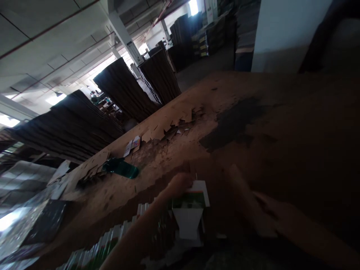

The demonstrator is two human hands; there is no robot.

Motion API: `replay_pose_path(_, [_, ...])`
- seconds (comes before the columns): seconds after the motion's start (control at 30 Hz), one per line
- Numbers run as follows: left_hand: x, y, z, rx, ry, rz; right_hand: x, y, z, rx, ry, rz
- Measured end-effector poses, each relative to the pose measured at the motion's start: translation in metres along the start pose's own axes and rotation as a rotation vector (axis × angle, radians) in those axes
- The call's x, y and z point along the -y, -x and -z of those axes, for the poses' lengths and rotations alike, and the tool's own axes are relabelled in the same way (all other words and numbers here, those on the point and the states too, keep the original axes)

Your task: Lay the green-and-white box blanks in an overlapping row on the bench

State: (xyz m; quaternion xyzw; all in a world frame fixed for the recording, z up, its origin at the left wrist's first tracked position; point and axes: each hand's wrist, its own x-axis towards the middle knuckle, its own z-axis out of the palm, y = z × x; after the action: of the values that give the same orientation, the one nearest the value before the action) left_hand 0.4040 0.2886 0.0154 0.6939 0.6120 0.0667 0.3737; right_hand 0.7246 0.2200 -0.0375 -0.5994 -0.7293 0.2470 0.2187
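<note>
My left hand (181, 182) is closed over the far left edge of a small white and green carton (191, 200), whose white flaps stick out. Part of the carton is hidden under the fingers. Below my left forearm runs a row of similar cartons (112, 236), packed side by side. On the right, my right hand (268, 208) grips a long flat brown strip (247, 197), tilted and smeared by motion. Whether the strip is wood or cardboard I cannot tell.
The wide brown work table (174, 157) carries torn cardboard scraps (168, 131) and a green plastic bottle-like object (120, 167). Plastic-wrapped bundles (36, 225) lie at left. Tall stacks of sheets (67, 127) stand beyond the table edge, with a white pillar (287, 33) behind.
</note>
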Motion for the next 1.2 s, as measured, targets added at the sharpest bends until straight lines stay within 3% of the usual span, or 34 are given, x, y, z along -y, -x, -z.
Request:
replay_pose_path(0.07, [-0.001,0.01,-0.013,-0.161,-0.235,0.023,0.001,0.006,-0.024,0.024,-0.036,0.039])
replay_pose_path(0.13, [-0.003,0.016,-0.024,-0.272,-0.329,0.059,0.002,0.001,-0.05,0.039,-0.094,0.077])
replay_pose_path(0.37, [-0.008,0.012,-0.031,-0.289,-0.391,0.167,0.031,-0.013,-0.142,-0.037,-0.104,0.191])
replay_pose_path(0.5, [-0.005,0.012,-0.035,-0.306,-0.42,0.151,0.039,0.0,-0.162,-0.124,0.005,0.205])
replay_pose_path(0.77, [-0.009,0.014,-0.037,-0.251,-0.498,0.101,0.037,-0.001,-0.154,-0.039,0.05,0.275])
replay_pose_path(0.93, [-0.008,0.012,-0.046,-0.235,-0.577,0.008,0.049,-0.008,-0.143,-0.012,0.111,0.176])
replay_pose_path(1.03, [-0.003,0.009,-0.05,-0.16,-0.609,-0.065,0.04,-0.019,-0.109,0.128,0.074,0.203])
replay_pose_path(1.1, [-0.002,0.006,-0.052,-0.129,-0.597,-0.071,0.018,-0.022,-0.077,0.174,0.079,0.229])
replay_pose_path(1.2, [-0.006,0.001,-0.056,-0.108,-0.558,-0.114,-0.031,-0.006,-0.029,0.045,0.272,0.139])
